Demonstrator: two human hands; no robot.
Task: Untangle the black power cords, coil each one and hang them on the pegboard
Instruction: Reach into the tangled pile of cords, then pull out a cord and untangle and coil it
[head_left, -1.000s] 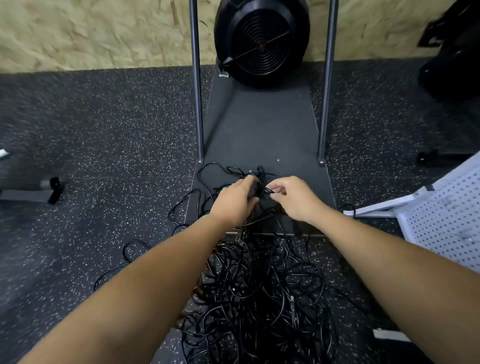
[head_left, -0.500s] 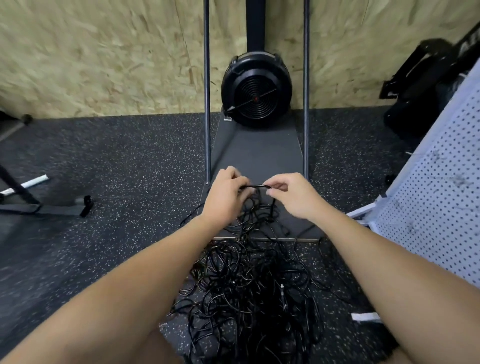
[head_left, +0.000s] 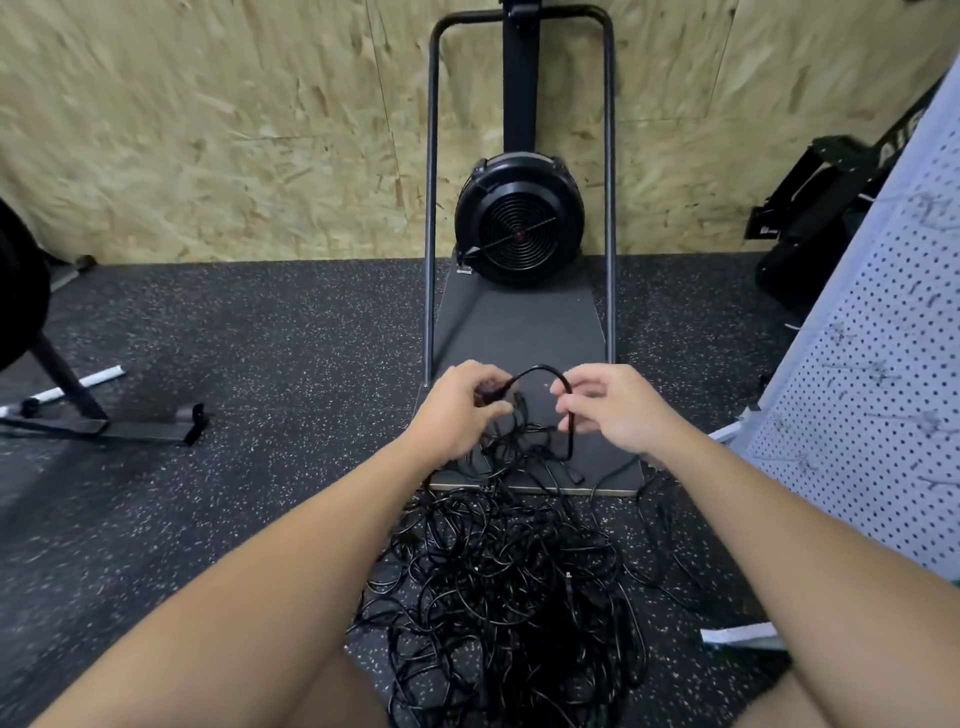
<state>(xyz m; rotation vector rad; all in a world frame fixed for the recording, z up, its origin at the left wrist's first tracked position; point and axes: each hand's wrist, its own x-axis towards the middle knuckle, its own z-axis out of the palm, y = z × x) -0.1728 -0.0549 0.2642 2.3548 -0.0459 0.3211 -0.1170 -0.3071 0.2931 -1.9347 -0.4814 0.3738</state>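
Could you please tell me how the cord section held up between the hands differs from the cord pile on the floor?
The raised black cord section is a single arch, pinched by the left hand and right hand; the tangled black cord pile is many overlapping loops lying untouched on the speckled floor. Both are thin black cable.

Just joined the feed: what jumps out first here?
A big tangle of black power cords heaps on the speckled floor between the forearms. Above it, the left hand and right hand hold one cord arched between them. The white pegboard leans at right.
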